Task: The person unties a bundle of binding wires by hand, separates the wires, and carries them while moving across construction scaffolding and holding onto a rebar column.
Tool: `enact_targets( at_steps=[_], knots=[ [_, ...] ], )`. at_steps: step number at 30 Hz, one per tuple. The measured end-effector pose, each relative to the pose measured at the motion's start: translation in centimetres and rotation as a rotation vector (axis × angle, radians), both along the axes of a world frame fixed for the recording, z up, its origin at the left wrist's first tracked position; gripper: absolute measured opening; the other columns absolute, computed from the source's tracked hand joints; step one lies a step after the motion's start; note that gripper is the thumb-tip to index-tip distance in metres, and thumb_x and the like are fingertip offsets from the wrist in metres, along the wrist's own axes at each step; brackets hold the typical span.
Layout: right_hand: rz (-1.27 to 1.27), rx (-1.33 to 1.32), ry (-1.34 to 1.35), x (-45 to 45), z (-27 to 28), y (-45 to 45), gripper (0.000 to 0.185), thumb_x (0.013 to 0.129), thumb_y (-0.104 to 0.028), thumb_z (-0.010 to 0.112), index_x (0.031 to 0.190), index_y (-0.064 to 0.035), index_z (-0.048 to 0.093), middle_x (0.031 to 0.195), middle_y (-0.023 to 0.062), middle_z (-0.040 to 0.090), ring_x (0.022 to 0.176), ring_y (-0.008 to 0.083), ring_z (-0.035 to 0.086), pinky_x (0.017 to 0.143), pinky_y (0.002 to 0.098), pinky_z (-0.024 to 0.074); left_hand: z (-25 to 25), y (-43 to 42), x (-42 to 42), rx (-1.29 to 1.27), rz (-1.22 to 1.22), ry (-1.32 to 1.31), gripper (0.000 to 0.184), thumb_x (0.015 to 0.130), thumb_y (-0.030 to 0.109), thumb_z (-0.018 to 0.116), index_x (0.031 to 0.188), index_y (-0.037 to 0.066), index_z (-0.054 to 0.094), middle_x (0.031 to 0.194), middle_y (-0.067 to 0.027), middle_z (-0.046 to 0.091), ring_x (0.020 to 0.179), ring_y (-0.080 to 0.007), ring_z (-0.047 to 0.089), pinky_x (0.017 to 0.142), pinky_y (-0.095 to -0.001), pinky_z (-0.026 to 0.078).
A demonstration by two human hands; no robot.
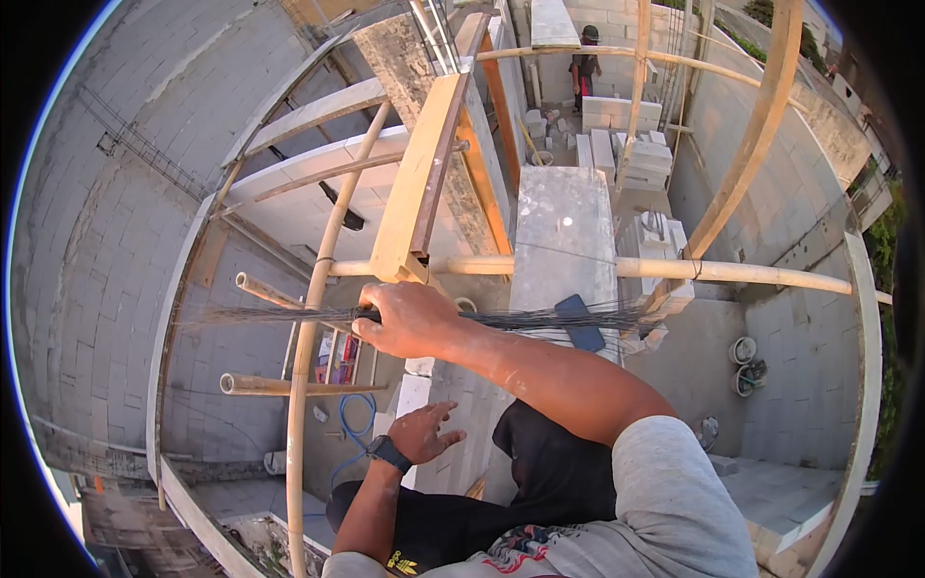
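Observation:
My right hand reaches across to the left, its fingers wrapped round a bundle of thin dark binding wire. The bundle lies crosswise, and its loose ends fan out on both sides. Low in front of my body, my left hand has its fingers apart and holds nothing. A dark watch is on that wrist. Behind the wire, a dark phone lies on a grey plank. Just beyond my right hand rises a wooden formwork board.
Bamboo poles cross to the left and ahead. Far below, a person stands near stacked pale blocks. Buckets sit at lower right, and a blue hose coils at lower left. Block walls surround the drop.

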State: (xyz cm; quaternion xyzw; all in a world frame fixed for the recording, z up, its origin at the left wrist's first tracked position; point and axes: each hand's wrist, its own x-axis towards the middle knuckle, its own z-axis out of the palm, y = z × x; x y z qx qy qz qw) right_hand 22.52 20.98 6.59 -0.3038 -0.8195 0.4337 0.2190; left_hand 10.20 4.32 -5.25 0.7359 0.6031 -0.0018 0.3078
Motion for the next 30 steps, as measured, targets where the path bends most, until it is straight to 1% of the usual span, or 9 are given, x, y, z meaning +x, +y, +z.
enact_targets(
  at_steps=[9, 21, 25, 27, 30],
  knots=[
    [0.005, 0.024, 0.015, -0.2, -0.4, 0.0, 0.042, 0.088, -0.033, 0.063, 0.112, 0.0009, 0.065, 0.097, 0.0210, 0.070, 0.095, 0.0372, 0.067, 0.083, 0.0479, 0.0521, -0.5, 0.0, -0.2, 0.014, -0.007, -0.008, 0.060, 0.086, 0.043, 0.070, 0.129, 0.005, 0.055, 0.105, -0.0171, 0.068, 0.097, -0.0342, 0.067, 0.082, -0.0437, 0.054],
    [-0.004, 0.010, -0.009, -0.2, -0.2, -0.1, 0.041, 0.088, -0.033, 0.063, 0.112, -0.0002, 0.065, 0.096, 0.0201, 0.070, 0.095, 0.0358, 0.068, 0.082, 0.0477, 0.0516, 0.5, 0.1, 0.3, -0.010, 0.012, 0.007, 0.061, 0.086, 0.043, 0.071, 0.130, 0.004, 0.055, 0.106, -0.0174, 0.068, 0.098, -0.0341, 0.067, 0.083, -0.0439, 0.053],
    [0.009, -0.005, -0.018, -0.1, -0.1, -0.1, 0.042, 0.088, -0.033, 0.063, 0.113, -0.0002, 0.065, 0.094, 0.0197, 0.071, 0.094, 0.0357, 0.068, 0.082, 0.0475, 0.0519, -0.1, 0.1, 0.0, -0.014, 0.015, 0.001, 0.061, 0.086, 0.043, 0.070, 0.130, 0.004, 0.055, 0.106, -0.0176, 0.068, 0.098, -0.0343, 0.066, 0.083, -0.0439, 0.053],
    [0.005, 0.001, -0.012, -0.1, -0.2, -0.1, 0.042, 0.087, -0.033, 0.063, 0.112, -0.0001, 0.065, 0.094, 0.0195, 0.071, 0.093, 0.0358, 0.068, 0.082, 0.0475, 0.0519, -0.4, -0.1, -0.1, 0.023, 0.001, 0.030, 0.062, 0.085, 0.047, 0.071, 0.132, 0.009, 0.055, 0.105, -0.0130, 0.069, 0.096, -0.0324, 0.068, 0.080, -0.0422, 0.054],
    [-0.016, 0.011, 0.002, -0.2, -0.4, 0.0, 0.041, 0.087, -0.033, 0.063, 0.111, -0.0002, 0.065, 0.091, 0.0190, 0.071, 0.091, 0.0355, 0.068, 0.081, 0.0474, 0.0520, -0.5, -0.1, -0.1, 0.024, 0.009, 0.031, 0.062, 0.085, 0.046, 0.071, 0.132, 0.009, 0.055, 0.106, -0.0129, 0.069, 0.096, -0.0324, 0.067, 0.080, -0.0426, 0.054]
  ],
)
